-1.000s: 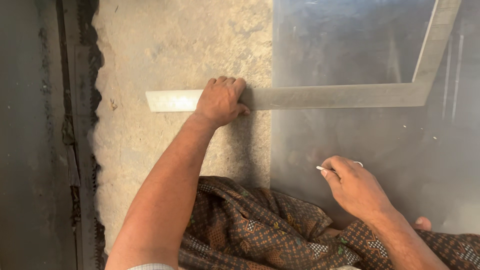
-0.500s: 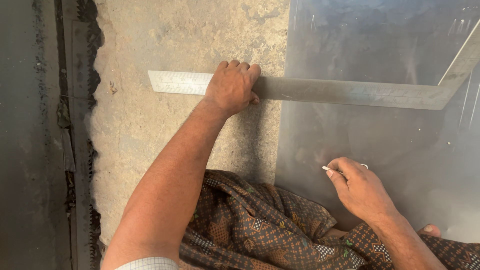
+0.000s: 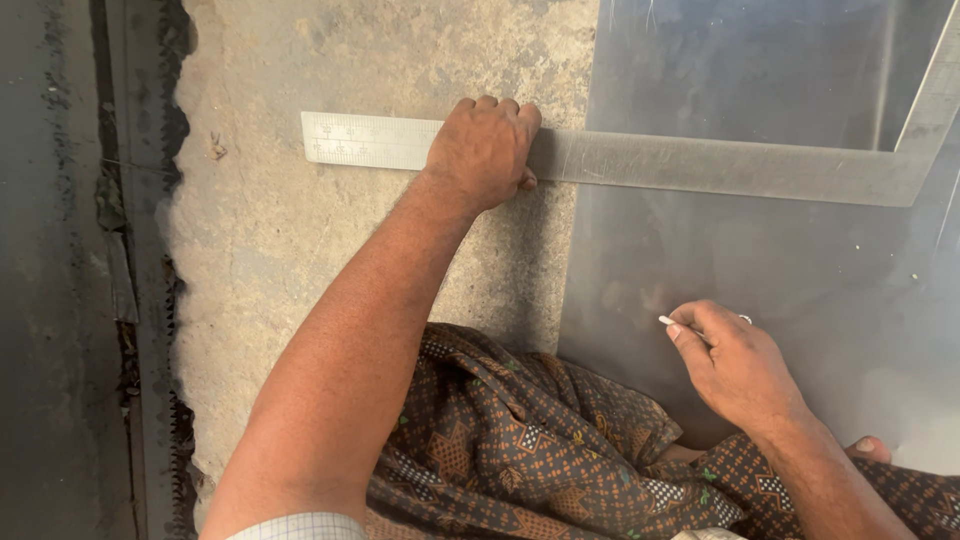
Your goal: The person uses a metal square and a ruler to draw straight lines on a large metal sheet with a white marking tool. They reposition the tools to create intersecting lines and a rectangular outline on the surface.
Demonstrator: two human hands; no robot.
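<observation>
Left hand [image 3: 483,150] is pressing flat, fingers curled over the top edge of the steel square [image 3: 640,160], a holding grip pinning it down; right hand [image 3: 738,368] is pinching a small white marker tip [image 3: 667,321] in a narrow grip between thumb and forefinger.

Concrete floor [image 3: 300,260] is taking up the left and middle, rough and pitted, with a dark ragged edge at far left. Grey metal sheet [image 3: 760,250] is lying on the floor at right, reflective and smudged. Steel square is lying across both, its long arm bridging floor and sheet, its short arm running up at the far right edge. Patterned brown cloth [image 3: 520,450] is bunching over the person's lap at the bottom. Marker tip is hovering just above the sheet, well below the square's lower edge.

Judgement: for a clean line the left hand should be bearing down evenly so the square is not pivoting, and the marker should be riding tight along the blade edge.

No containers are showing.
</observation>
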